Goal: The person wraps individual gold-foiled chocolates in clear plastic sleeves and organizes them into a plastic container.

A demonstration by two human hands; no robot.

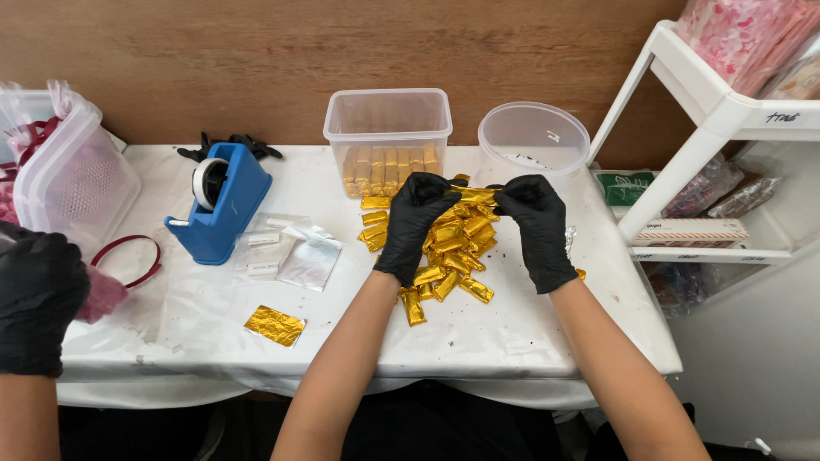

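While a flattened gold foil sheet [275,325] lies near the front edge of the white counter [512,333], a person's black-gloved left hand [416,222] and right hand [536,226] work above a heap of gold-wrapped bars [453,252]. Each grip is pinched on one end of a single gold foil-wrapped bar [475,195], held level between them. Left of the heap sit clear plastic sachets [295,252] and a blue tape dispenser [224,201]. Farther back stand a rectangular clear container [389,128] with more gold bars in a row and a round clear tub [533,137]. Another person's gloved hand [36,294] shows at far left.
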